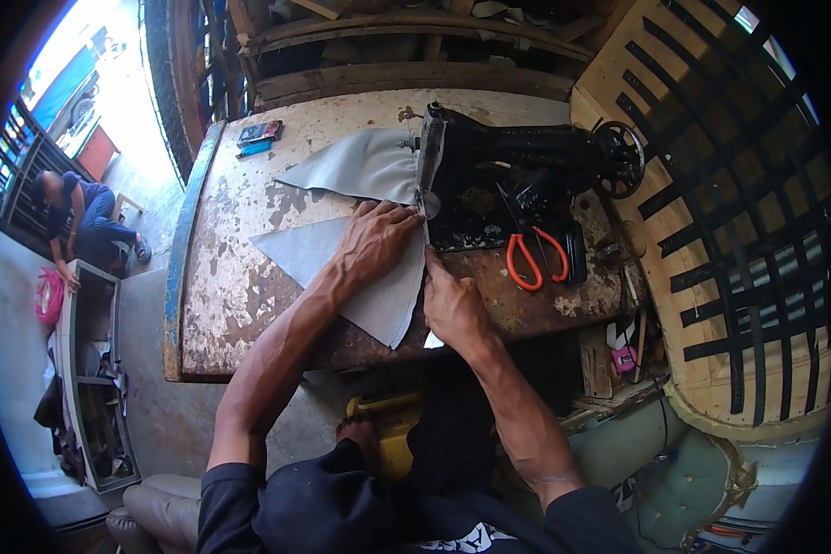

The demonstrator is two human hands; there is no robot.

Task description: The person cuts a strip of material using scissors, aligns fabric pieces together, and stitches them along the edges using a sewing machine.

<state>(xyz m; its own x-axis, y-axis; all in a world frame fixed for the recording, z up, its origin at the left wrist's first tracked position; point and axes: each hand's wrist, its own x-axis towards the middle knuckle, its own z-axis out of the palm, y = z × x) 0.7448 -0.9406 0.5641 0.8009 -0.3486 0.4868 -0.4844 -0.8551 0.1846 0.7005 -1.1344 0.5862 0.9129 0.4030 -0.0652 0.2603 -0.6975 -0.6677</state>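
A grey fabric sheet (pixel 360 249) lies mid-table on the worn, paint-flaked wooden table (pixel 231 295), left of the black sewing machine (pixel 517 152). Orange-handled scissors (pixel 531 254) lie toward the right edge; a small flat box (pixel 259 135) sits at the far-left corner.

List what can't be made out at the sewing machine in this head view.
- Needle and presser foot: hidden behind the grey fabric edge and left hand.
- Right hand fingertips: tucked at the fabric edge, grip unclear.
- Items beside the orange-handled scissors: dark, too small.
- Sewing machine details: black, shadowed.

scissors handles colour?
Orange, on the scissors lying on the sewing table right of the right hand; seen in the head view.
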